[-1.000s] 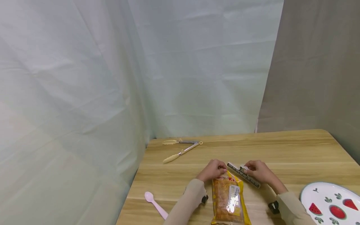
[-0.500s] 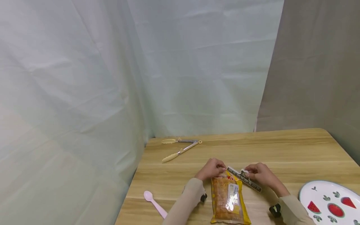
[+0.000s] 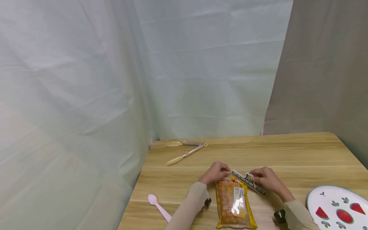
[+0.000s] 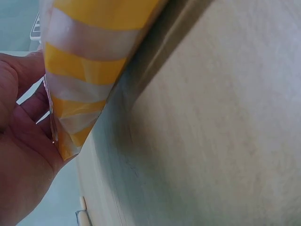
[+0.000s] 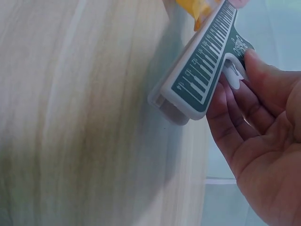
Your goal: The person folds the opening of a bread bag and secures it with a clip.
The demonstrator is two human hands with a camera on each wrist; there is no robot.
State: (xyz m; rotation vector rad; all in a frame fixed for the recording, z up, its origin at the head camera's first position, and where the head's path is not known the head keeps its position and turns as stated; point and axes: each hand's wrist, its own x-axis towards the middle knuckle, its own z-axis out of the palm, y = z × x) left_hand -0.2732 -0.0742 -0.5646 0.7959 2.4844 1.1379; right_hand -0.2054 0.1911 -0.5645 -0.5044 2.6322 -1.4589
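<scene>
A yellow-and-clear bag of bread [image 3: 231, 204] lies on the table in the head view, its top end raised. My left hand [image 3: 216, 172] pinches the bag's top left corner; the left wrist view shows the striped side of the bag [image 4: 89, 61] against the fingers. In my right hand [image 3: 267, 179] is a white bag clip [image 3: 249, 182] with a dark ruler-like scale, held by its handle between thumb and fingers. The clip slants across the bag's top right corner. In the right wrist view the clip [image 5: 202, 66] has its near end slightly apart; whether the bag lies between its bars is hidden.
Tongs [image 3: 187, 154] with cream tips lie spread at the back left of the wooden table [image 3: 287, 153]. A pink spoon [image 3: 159, 207] lies left of my left forearm. At the right front stands a white plate [image 3: 325, 195] with watermelon patterns.
My right hand has moved slightly down and the clip has turned so its scale faces up more. My left hand stays at the bag's corner.
</scene>
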